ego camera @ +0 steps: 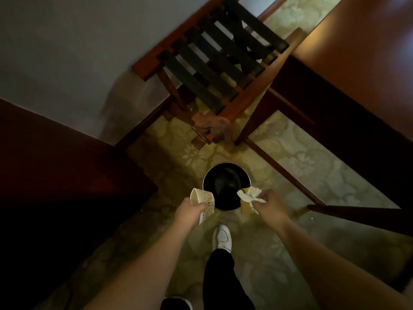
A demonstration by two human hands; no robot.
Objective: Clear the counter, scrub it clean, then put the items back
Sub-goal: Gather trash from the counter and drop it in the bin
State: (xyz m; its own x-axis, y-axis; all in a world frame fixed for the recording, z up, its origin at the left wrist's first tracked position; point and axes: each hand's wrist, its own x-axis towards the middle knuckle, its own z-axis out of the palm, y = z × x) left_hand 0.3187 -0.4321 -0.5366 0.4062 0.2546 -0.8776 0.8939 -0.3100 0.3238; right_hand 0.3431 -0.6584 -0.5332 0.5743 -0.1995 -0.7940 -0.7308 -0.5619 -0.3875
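A round black waste bin stands on the patterned carpet below me. My left hand grips a tan paper cup, tilted on its side at the bin's left rim. My right hand pinches a crumpled white tissue together with a flat tan paper piece at the bin's right rim. Both hands hover just over the bin's near edge.
A wooden folding luggage rack with dark straps stands beyond the bin against the wall. A dark wooden cabinet is at left, a wooden desk with thin legs at right. My white shoe is just behind the bin.
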